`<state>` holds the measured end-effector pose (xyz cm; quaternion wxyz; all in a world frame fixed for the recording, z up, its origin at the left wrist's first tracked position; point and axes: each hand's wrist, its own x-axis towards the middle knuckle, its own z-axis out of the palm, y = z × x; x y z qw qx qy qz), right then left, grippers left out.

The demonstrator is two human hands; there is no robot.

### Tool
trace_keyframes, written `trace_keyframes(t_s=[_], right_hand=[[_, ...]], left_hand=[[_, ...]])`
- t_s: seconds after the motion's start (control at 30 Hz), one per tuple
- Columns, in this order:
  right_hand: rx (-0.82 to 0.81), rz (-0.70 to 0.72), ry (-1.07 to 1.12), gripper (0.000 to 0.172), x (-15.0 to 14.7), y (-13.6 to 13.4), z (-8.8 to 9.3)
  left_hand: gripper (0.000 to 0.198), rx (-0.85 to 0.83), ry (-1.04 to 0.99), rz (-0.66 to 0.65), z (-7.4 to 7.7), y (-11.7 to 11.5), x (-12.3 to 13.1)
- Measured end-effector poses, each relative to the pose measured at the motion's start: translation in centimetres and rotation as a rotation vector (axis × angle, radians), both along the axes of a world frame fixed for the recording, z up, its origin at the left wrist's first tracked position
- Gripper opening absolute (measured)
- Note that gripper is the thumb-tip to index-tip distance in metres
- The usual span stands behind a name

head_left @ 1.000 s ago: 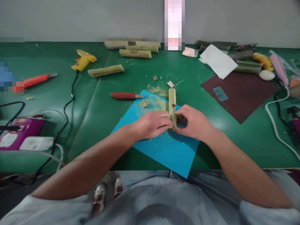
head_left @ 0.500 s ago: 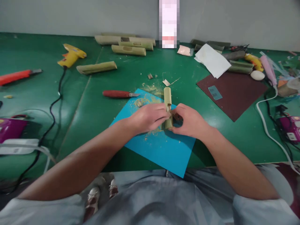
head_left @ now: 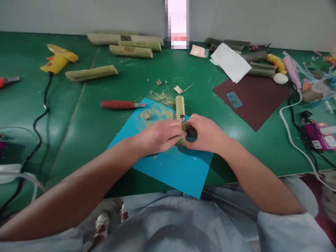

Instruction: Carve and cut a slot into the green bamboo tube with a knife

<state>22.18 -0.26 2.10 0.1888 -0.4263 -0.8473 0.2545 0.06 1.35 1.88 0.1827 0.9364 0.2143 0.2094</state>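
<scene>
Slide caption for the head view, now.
Left hand and right hand on a bamboo tube over a blue sheet.

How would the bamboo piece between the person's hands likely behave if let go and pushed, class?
The bamboo piece would probably roll if pushed sideways, as its outside is rounded. It is likely stiff, since its visible length looks straight, without sagging. It may be light for its size: the opening cut in it suggests a hollow inside.

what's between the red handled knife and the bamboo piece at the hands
In the head view, part of the blue sheet, strewn with pale shavings, lies between the knife and the bamboo piece.
</scene>
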Motion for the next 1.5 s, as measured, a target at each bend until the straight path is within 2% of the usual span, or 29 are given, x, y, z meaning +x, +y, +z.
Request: trace_keyframes(t_s=[0.1, 0.27, 0.4, 0.5, 0.73, 0.97, 1.07, 1.23, 1.43, 1.5], right_hand=[[0.003, -0.018, -0.023, 0.028, -0.1, 0.0, 0.1], [-0.006, 0.027, 0.004, 0.033, 0.2, 0.0, 0.1], [0.062, -0.009, -0.025, 0.031, 0.3, 0.0, 0.4], [0.052, -0.018, -0.051, 0.030, 0.5, 0.0, 0.7], [0.000, -0.024, -0.039, 0.056, 0.9, 0.0, 0.5], [-0.025, -0.010, -0.036, 0.050, 0.9, 0.2, 0.5], [-0.035, -0.008, -0.018, 0.040, 1.0, 0.3, 0.4], [-0.036, 0.025, 0.061, 0.034, 1.0, 0.5, 0.0], [-0.013, 0.021, 0.088, 0.030, 0.8, 0.6, -0.4], [-0.039, 0.026, 0.099, 0.031, 0.9, 0.7, -0.5]], left_hand=[[0.027, 0.021, 0.007, 0.061, 0.1, 0.4, 0.0], [0.026, -0.042, -0.003, -0.037, 0.1, -0.5, 0.0], [0.020, 0.006, -0.066, 0.060, -0.6, 0.1, -0.3], [0.018, -0.013, -0.107, 0.114, -1.2, 0.7, -0.4], [0.016, -0.046, -0.157, 0.150, -1.1, 0.1, -0.8], [0.015, -0.053, -0.145, 0.165, -1.1, 0.3, -0.9], [0.014, -0.051, -0.161, 0.161, -1.0, -0.1, -1.1], [0.015, -0.059, -0.148, 0.018, -1.2, -0.8, -0.9], [0.018, 0.027, -0.159, 0.152, -1.6, 0.3, -0.2], [0.019, -0.009, -0.141, 0.131, -1.4, 0.0, -0.2]])
